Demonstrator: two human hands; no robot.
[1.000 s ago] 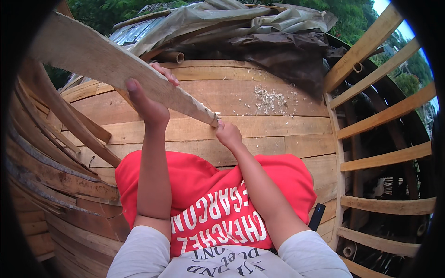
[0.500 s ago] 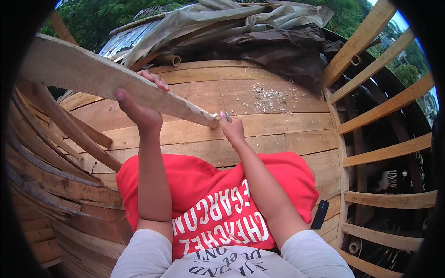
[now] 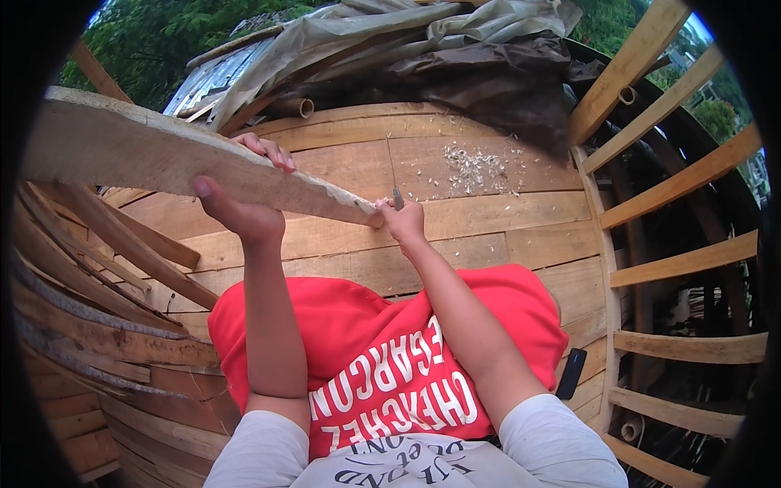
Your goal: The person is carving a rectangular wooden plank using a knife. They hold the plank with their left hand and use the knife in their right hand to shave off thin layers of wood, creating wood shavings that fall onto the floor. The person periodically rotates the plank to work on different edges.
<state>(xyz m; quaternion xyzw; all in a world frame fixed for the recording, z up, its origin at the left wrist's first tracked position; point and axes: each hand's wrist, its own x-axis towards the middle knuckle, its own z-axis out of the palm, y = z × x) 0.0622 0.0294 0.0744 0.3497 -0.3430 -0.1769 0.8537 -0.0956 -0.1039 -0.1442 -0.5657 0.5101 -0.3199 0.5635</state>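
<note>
Over wooden boards (image 3: 504, 220), pale rough plank (image 3: 187, 159); left-hand (image 3: 244, 213) grip

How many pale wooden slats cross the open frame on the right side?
7 visible: one steep slat at the top, then slats stepping downward. The picture's dark rim may hide more.

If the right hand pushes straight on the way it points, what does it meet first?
Probably the end of the long pale wooden plank just ahead of the right hand; beyond lies the wood-shaving pile. Depth is unclear.
</note>
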